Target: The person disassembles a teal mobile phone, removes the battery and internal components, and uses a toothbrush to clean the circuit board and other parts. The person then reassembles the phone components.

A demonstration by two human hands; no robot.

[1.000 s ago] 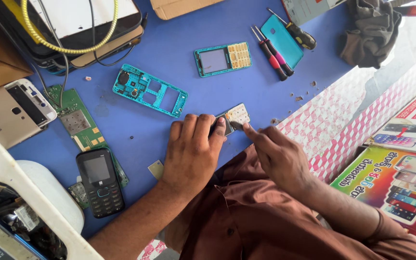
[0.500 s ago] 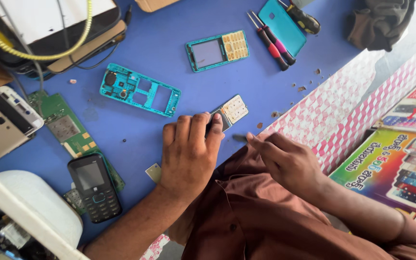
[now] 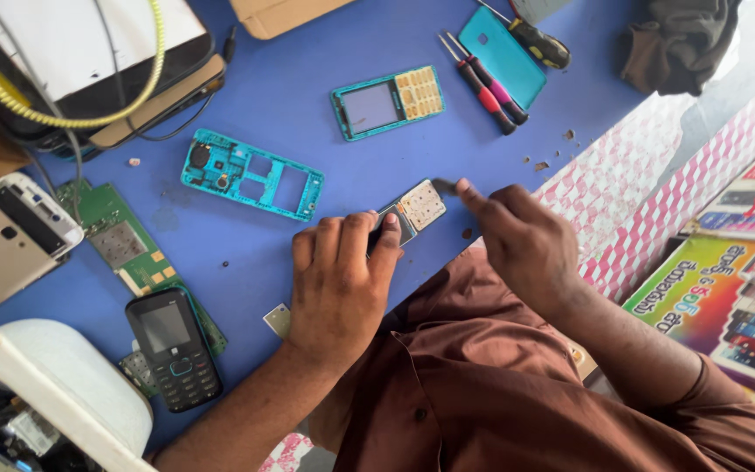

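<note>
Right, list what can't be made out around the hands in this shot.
- Head view: the left hand covers the near end of the small phone board.
- The right hand hides most of the thin tool it pinches; its kind is unclear.
- The white housing is cut off by the lower-left edge.

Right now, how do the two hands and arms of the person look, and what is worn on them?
Both the left hand and the right hand are bare: no gloves, rings or watch show. The forearms are uncovered too. On the right arm, a short brown sleeve ends near the elbow, belonging to a brown buttoned shirt. The left arm's upper part is out of view.
</note>
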